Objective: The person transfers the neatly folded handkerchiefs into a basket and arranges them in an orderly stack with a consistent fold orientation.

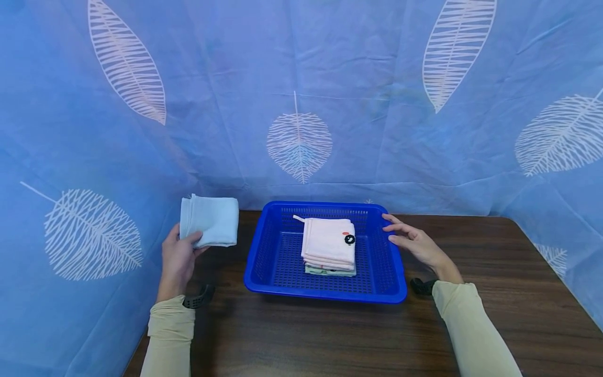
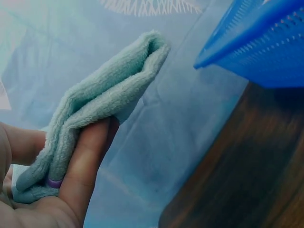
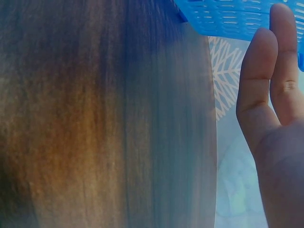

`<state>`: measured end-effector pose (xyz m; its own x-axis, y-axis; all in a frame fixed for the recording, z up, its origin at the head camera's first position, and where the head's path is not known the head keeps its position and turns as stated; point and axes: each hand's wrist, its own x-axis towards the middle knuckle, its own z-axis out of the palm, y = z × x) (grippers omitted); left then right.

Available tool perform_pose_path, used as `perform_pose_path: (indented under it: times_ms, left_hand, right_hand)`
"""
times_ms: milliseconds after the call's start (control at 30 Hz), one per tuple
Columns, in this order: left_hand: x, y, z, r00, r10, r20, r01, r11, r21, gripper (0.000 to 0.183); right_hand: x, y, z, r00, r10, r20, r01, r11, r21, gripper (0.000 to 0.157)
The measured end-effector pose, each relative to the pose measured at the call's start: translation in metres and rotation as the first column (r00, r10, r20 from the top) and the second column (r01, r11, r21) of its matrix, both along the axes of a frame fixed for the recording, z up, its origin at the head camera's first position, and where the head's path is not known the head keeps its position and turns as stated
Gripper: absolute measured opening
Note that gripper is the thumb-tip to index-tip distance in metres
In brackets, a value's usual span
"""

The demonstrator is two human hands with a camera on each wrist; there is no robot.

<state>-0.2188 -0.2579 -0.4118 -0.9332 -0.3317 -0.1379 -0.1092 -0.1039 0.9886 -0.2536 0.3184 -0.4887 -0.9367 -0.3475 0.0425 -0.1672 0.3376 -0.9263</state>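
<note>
My left hand (image 1: 179,262) pinches a folded light-blue towel (image 1: 210,220) between thumb and fingers, left of the basket and above the table's far left part. In the left wrist view the towel (image 2: 104,85) shows its fuzzy folded layers, with fingers (image 2: 85,166) underneath. A blue plastic basket (image 1: 325,295) stands mid-table. Inside it lies a stack of folded towels (image 1: 328,243), pale pink on top with a black round mark, a green one at the bottom. My right hand (image 1: 419,246) is at the basket's right rim, its fingers loosely extended; whether they touch the rim I cannot tell.
The dark wooden table (image 1: 301,340) carries the basket. Blue cloth (image 1: 226,104) with white leaf prints hangs behind the table and along its left side. At its right the table edge slants toward more of that cloth. Each wrist wears a black strap (image 1: 422,286).
</note>
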Motion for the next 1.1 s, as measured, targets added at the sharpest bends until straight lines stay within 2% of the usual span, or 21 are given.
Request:
perform_pose_path:
  times_ms: [167,433,1100]
  left_hand:
    - [0.002,0.008,0.012,0.999,-0.023,-0.027,0.023,1.0,0.012,0.055]
    - [0.002,0.025,0.026,0.995,-0.075,-0.067,0.081,0.992,0.099,0.049]
    - [-0.007,0.06,0.033,0.974,-0.213,-0.077,0.222,0.965,0.142,0.042]
  right_hand:
    - [0.0,0.0,0.001,1.0,-0.004,0.006,0.004,1.0,0.007,0.042]
    - [-0.001,0.0,0.004,1.0,-0.008,0.011,0.008,1.0,0.022,0.042]
    - [0.0,-0.003,0.004,0.999,-0.023,0.032,0.024,1.0,-0.019,0.042]
